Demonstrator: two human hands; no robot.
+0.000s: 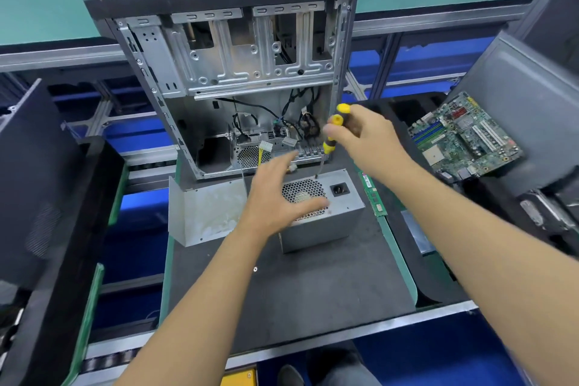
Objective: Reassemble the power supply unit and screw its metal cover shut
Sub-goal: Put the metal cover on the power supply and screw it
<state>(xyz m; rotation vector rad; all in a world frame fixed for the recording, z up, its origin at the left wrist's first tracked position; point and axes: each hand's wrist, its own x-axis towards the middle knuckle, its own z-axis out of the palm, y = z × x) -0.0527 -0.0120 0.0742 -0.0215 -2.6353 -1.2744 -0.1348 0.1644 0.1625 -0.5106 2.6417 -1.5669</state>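
The PSU point(316, 213) sits on the dark counter point(313, 285) before the open case point(225, 78). Left hand point(279, 194) lies spread over its fan grille. Right hand point(360, 135) grips a yellow screwdriver point(332, 135), tip down at the PSU's top edge.

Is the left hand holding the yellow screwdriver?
No, the right hand grips the yellow screwdriver, while the left hand rests with spread fingers on the power supply unit.

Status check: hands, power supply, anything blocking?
Left hand open, fingers spread on the power supply. Right hand grips two screwdrivers, one tip at the supply's top edge. Loose metal cover stands beside it, left. Nothing blocking.
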